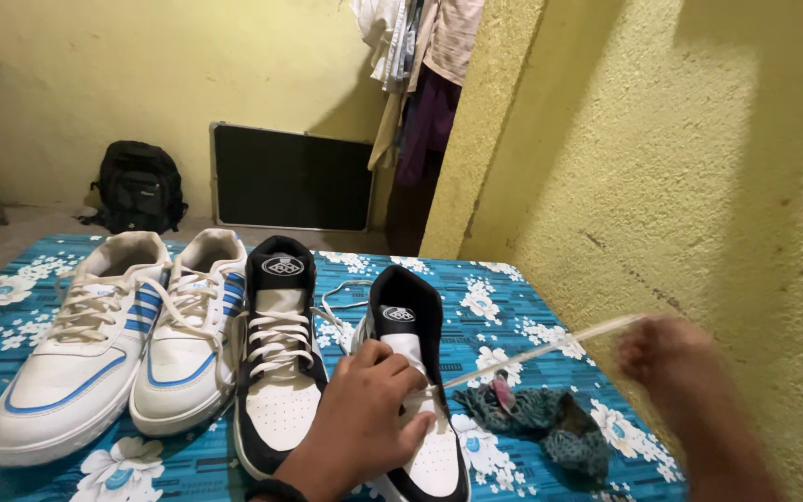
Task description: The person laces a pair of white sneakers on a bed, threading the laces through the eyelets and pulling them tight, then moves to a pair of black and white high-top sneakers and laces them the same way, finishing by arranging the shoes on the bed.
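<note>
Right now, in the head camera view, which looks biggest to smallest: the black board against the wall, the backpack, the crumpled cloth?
1. Black board.
2 and 3. Backpack and crumpled cloth look alike in size; the cloth lies nearer the camera, so no ranking between them.

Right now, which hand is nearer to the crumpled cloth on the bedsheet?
Left. The left hand rests on the black-and-white shoe just beside the crumpled cloth; the right hand, blurred, is raised above it, pulling the lace.

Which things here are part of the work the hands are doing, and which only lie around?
In use:
- left hand pressing down on the black-and-white shoe
- right hand, blurred, pulling the white lace taut

Lying about:
- second black-and-white shoe
- white-and-blue pair
- crumpled cloth
- black backpack
</note>
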Demonstrator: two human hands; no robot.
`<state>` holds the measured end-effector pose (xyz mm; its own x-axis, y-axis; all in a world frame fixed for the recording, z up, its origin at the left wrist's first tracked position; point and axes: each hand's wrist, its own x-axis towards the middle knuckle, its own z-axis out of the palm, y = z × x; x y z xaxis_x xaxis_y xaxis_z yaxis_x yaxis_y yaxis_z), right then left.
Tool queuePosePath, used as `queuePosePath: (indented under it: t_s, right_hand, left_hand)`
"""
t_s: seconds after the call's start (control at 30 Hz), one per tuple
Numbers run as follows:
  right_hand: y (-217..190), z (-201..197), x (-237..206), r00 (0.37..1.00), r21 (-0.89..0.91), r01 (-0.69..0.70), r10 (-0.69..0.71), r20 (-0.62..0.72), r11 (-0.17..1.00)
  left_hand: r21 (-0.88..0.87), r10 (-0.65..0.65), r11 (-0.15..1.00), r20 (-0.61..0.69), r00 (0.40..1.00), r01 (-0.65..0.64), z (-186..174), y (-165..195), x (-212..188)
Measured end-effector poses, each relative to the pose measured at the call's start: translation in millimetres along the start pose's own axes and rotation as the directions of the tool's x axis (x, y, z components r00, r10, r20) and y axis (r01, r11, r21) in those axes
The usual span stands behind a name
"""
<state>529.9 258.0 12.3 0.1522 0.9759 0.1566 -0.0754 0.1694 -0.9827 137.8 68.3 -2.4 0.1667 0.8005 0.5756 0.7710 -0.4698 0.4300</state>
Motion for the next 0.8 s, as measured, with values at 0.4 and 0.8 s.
queuePosePath:
  t_s: [0.4, 0.8]
  right_hand:
    - [-67.8, -91.1, 14.0, 0.918, 0.248, 0.378, -0.327, -0.223, 0.892]
    - [-104.9, -55.9, -42.9, 0.808, -0.077, 0.585, -0.588, -0.026, 0.807]
  left_hand:
    - [-0.102, -0.033, 0.995, -0.223, 0.974, 0.010, -4.5, 7.6, -2.3]
    - [0.250, -0.150, 0.961, 0.122, 0.981, 0.116, -20.3, -22.1, -7.3]
